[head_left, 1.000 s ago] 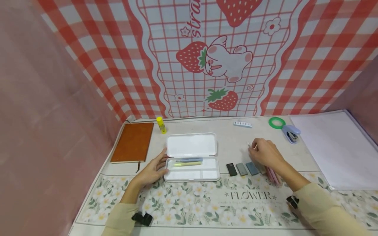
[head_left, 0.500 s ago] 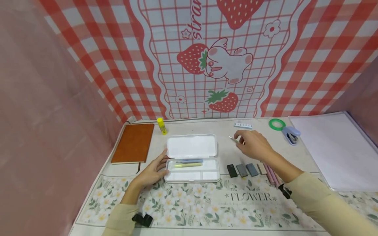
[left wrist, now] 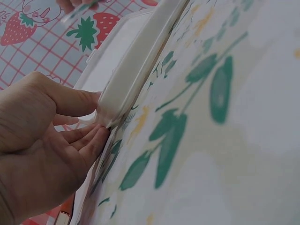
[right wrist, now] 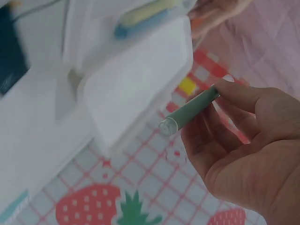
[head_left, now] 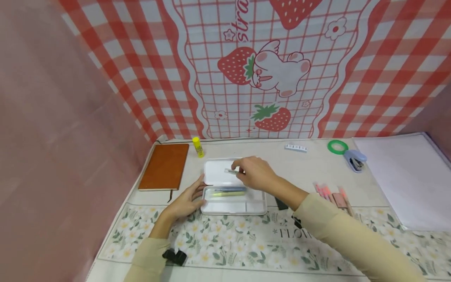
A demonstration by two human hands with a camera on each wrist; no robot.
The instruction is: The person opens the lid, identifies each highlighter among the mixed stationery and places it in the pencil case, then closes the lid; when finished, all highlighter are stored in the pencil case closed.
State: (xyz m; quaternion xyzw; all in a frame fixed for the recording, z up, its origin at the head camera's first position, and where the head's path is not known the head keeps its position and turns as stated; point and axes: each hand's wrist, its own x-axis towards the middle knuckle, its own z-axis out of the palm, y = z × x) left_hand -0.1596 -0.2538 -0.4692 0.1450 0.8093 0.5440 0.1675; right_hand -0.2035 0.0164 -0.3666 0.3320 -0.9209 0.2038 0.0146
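A white pencil case (head_left: 223, 206) lies unfolded on the table, its lid (head_left: 214, 172) flat behind the tray. Inside the tray rest a yellow pen (head_left: 229, 194) and a blue pen (head_left: 230, 189). My left hand (head_left: 186, 201) holds the case by its left end; the left wrist view shows thumb and fingertips at the corner. Above the lid, my right hand (head_left: 256, 172) pinches a green pen (right wrist: 193, 111) with a clear end between thumb and fingers. In the head view only the pen's tip side shows past the fingers.
Right of the case lie a black block (head_left: 281, 203), pink pens (head_left: 325, 192) and a pink block (head_left: 340, 200), partly behind my right forearm. Farther out are a stapler (head_left: 355, 160), green tape (head_left: 337, 147), white sheet (head_left: 401, 176), glue stick (head_left: 198, 147) and brown notebook (head_left: 165, 167).
My right hand has carried the green pen leftward from beside the small blocks to over the lid. The left hand stays at the case's end. The head view has shifted slightly.
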